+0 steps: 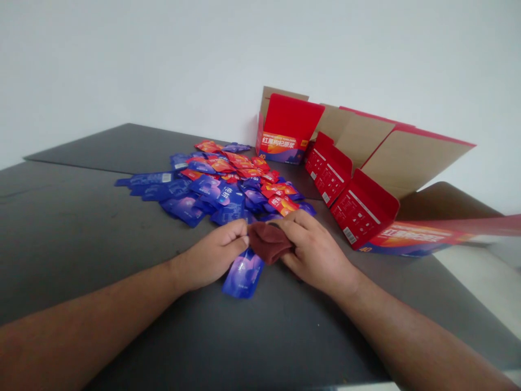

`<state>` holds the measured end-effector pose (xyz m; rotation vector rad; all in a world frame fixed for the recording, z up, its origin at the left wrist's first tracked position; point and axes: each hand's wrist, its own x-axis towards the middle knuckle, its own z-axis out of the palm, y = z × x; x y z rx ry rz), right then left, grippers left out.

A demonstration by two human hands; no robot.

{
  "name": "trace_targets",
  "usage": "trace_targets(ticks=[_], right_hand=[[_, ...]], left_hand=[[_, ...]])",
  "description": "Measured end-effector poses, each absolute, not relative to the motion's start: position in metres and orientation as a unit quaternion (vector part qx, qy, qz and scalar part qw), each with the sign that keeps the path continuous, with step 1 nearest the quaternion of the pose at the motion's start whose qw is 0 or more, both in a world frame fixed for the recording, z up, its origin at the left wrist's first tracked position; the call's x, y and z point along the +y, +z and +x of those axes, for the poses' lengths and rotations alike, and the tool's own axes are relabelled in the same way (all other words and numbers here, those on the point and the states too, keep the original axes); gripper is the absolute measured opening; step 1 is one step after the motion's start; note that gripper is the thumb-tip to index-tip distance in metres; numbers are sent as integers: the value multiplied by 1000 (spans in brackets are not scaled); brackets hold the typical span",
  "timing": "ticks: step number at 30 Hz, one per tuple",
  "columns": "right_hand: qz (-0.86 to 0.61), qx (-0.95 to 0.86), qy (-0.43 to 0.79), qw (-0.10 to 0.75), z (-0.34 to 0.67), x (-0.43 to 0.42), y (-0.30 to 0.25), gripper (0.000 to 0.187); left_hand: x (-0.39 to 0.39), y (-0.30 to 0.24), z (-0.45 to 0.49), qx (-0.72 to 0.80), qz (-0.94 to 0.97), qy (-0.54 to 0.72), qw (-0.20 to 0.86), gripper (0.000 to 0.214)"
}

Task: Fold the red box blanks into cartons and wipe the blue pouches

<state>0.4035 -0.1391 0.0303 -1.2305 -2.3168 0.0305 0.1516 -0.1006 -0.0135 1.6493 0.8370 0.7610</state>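
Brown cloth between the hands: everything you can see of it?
The brown cloth is a soft, crumpled piece of matte, reddish-brown fabric, bunched into a rough wedge, with no seam or label visible. The left hand and right hand grip it from either side. It sits over a blue pouch; whether they touch cannot be told.

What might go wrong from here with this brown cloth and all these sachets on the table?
The blue sachet lies partly under the brown cloth held between the left hand and right hand, so moving the cloth might drag it along. The loose sachet pile sits right by the fingers and might get knocked apart. The long red carton seems to reach past the table edge, so a bump might tip it off.
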Motion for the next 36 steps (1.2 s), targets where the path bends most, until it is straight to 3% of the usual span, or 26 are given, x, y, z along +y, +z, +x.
trace_targets(ticks=[21, 25, 36], right_hand=[[-472, -849, 18, 238, 400, -145, 31, 27], [-451, -864, 21, 222, 397, -149, 33, 36], [-399, -890, 21, 218, 394, -152, 31, 34]], left_hand=[[-99, -20, 154, 353, 659, 340, 571, 32], [-100, -18, 155, 349, 649, 342, 584, 28], [-95, -32, 156, 351, 583, 385, 623, 32]])
